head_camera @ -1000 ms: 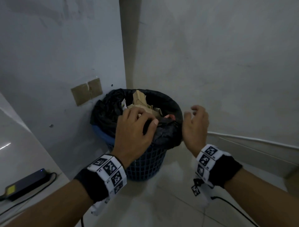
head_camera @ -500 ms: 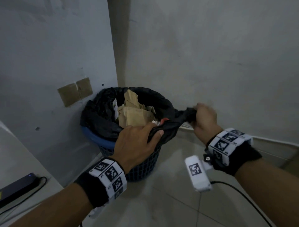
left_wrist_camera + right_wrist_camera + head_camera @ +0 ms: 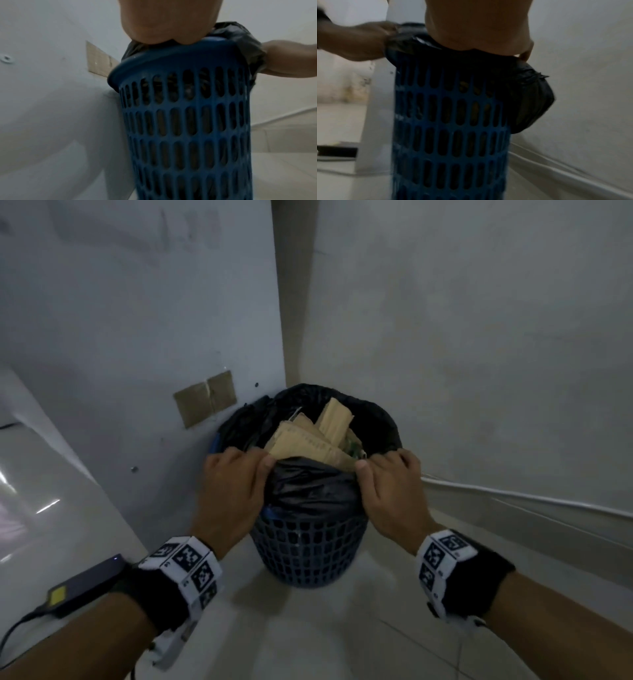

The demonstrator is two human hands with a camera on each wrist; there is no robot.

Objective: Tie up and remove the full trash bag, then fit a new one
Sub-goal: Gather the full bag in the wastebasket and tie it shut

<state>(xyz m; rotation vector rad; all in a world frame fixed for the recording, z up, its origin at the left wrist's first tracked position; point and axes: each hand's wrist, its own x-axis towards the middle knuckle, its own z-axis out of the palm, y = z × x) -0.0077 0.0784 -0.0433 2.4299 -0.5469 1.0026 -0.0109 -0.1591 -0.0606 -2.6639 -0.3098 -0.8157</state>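
Black bag [image 3: 310, 491] lines a blue bin [image 3: 308, 553] patterned with slotted holes; tan cardboard [image 3: 308, 440] inside; brown tape [image 3: 205, 402] on the grey-white wall [image 3: 137, 320]; black wristbands [image 3: 164, 594] carry black-and-white square markers

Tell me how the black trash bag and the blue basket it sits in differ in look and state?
The trash bag is soft, crumpled black plastic; the basket is stiff blue plastic pierced with rows of slots. The bag's edge folds over the rim and bunches where the left hand and right hand pinch it; the basket stands upright on the floor, ungripped. The bag holds cardboard scraps directly; the basket only holds the bag. Both are open at the top.
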